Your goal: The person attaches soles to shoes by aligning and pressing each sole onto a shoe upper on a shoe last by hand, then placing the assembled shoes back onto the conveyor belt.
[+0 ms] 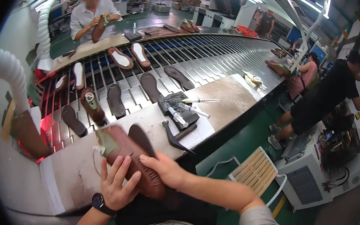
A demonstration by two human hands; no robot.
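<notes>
Brown shoe: the shoe (134,160) sits low and left of centre in the frame, sole up, held over the near edge of the surface (229,100).
Look: reddish-brown upper, dark textured sole with a grey-green last showing at the far end.
Axis: long axis runs from lower right to upper left; I cannot tell which end is the toe.
Left hand: the left hand (116,184), with a dark watch at the wrist, is spread under the shoe's near side, fingers wrapped up on the leather.
Right hand: the right hand (163,169) lies on the sole, thumb and fingers closed over it.
Tray: a dark tray (176,108) at centre frame holds two white tubes (178,117).
Beside it: a black tool (173,135) lies just below the tray.
Conveyor: the slatted conveyor (220,51) in the upper half carries loose soles (151,86) and shoes.
</notes>
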